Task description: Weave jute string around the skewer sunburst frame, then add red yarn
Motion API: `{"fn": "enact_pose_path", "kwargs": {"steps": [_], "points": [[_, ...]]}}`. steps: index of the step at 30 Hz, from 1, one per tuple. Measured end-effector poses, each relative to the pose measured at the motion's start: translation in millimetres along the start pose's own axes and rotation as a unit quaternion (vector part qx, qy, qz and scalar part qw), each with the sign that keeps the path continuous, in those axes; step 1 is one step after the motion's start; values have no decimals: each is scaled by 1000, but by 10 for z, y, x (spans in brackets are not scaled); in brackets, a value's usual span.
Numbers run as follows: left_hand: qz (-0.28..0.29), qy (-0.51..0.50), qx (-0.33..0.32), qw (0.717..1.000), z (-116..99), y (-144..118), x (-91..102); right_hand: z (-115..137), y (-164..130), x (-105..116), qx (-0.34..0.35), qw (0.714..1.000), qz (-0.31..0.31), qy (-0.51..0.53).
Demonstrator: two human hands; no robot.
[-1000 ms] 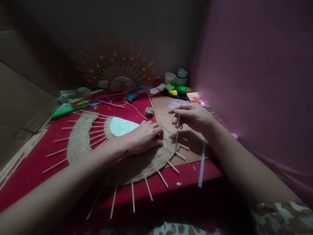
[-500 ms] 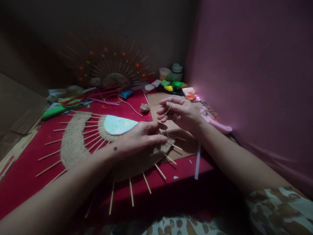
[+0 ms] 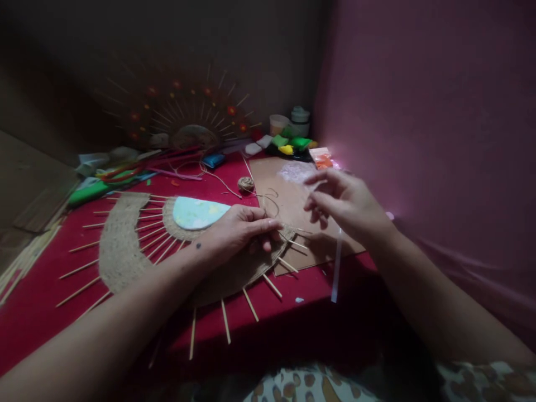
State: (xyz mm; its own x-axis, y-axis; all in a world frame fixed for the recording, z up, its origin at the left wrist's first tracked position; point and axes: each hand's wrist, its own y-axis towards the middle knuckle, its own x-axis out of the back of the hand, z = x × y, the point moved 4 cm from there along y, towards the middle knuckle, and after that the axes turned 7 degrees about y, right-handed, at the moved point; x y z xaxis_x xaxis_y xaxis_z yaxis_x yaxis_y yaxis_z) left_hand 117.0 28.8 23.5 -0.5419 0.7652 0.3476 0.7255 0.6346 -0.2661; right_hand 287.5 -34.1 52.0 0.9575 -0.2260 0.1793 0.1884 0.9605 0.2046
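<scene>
Head view, left hand (image 3: pixel 247 228) on coarse woven arc (image 3: pixel 123 240), slim sticks (image 3: pixel 272 286)

The one view looks from the head, above and behind the bare hands (image 3: pixel 247 228), facing forward and down over the flat red worktop (image 3: pixel 37 312). It sits close enough to include both bare forearms (image 3: pixel 125 312), and reaches past the hands to the plain dark wall (image 3: pixel 209 28).

We see the left hand (image 3: pixel 247 228) gripping the woven fan (image 3: pixel 234 279) near one end, right hand (image 3: pixel 341 201) raised above cardboard (image 3: pixel 268 173), fingers loosely curled, twine ball (image 3: pixel 245 185) behind.
</scene>
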Motion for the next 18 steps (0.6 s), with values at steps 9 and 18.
{"fn": "enact_pose_path", "kwargs": {"steps": [9,18], "points": [[-17,0,-24,1000,3,-61,121,-110,-678,-404,109,936,142,-302],[43,86,-53,994,-64,-206,112,-157,-648,-503,150,929,106,-322]]}}
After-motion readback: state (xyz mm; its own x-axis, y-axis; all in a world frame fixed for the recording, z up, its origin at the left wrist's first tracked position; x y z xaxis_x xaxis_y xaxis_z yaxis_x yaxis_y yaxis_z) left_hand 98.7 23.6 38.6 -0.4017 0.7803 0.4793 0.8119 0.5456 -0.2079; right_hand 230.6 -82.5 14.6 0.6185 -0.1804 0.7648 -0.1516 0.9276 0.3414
